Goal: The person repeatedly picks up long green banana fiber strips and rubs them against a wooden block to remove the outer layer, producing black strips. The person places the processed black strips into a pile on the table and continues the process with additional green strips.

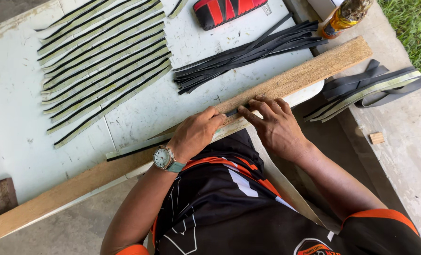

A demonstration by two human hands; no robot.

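A long wooden board [309,71] lies slantwise across the white table [12,118]. On it runs a thin black and pale strip [135,150], trailing to the left. My left hand [196,133], with a wristwatch on its wrist, is closed over the strip at the board's near edge. My right hand [274,123] lies just right of it, fingertips pressing the strip's black end [232,112] against the board.
Several pale strips with black edges [104,61] lie in a row at the table's left. A heap of black strips [248,52] sits behind the board. A red and black case [227,10], a bottle [345,16] and more strips [370,89] lie at the right.
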